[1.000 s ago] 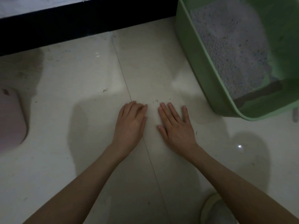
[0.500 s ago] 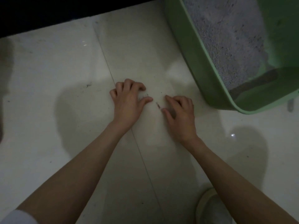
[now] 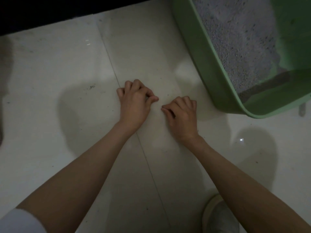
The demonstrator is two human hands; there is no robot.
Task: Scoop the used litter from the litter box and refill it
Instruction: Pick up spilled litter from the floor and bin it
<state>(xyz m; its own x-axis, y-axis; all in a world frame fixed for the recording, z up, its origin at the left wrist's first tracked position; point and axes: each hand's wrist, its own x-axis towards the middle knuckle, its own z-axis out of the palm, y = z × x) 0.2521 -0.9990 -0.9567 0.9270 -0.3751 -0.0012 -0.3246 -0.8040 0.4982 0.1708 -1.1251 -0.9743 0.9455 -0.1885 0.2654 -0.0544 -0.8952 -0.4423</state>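
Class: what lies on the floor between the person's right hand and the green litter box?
Head view: only bare pale tile between the right hand and the litter box.

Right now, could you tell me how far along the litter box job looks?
Done: the green litter box holds an even grey bed of litter; whether it is fresh I cannot tell. In hand: both hands rest on the floor tiles beside it, the left hand and right hand with fingers curled, seemingly gathering spilled grains. Left: no scoop or refill bag shows.
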